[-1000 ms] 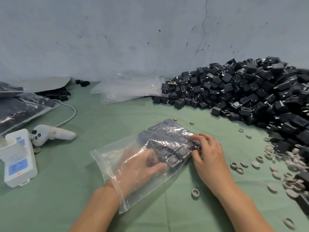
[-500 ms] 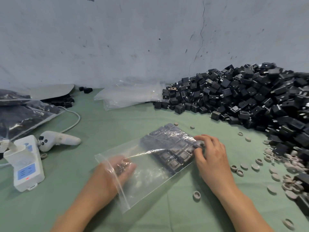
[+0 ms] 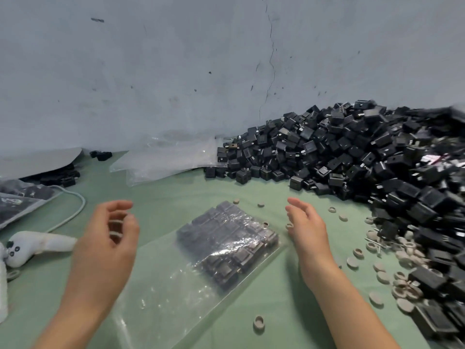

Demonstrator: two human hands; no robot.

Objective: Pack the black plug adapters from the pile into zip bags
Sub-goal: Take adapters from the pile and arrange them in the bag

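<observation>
A clear zip bag (image 3: pixel 181 293) lies flat on the green table, with rows of black plug adapters (image 3: pixel 226 245) packed in its far end. My left hand (image 3: pixel 105 245) hovers left of the bag, fingers loosely curled, holding nothing. My right hand (image 3: pixel 307 233) hovers just right of the bag's filled end, fingers relaxed and empty. A big pile of loose black plug adapters (image 3: pixel 364 159) fills the right side against the wall.
Empty clear bags (image 3: pixel 166 159) lie by the wall. Grey round caps (image 3: pixel 382 275) are scattered at the right and one (image 3: pixel 258 322) near the bag. A white controller (image 3: pixel 37 244) with its cable and filled bags (image 3: pixel 17 200) sit at the left.
My left hand came out of the bag and lifted to its left. My right hand let go of the bag's filled end and rose beside it.
</observation>
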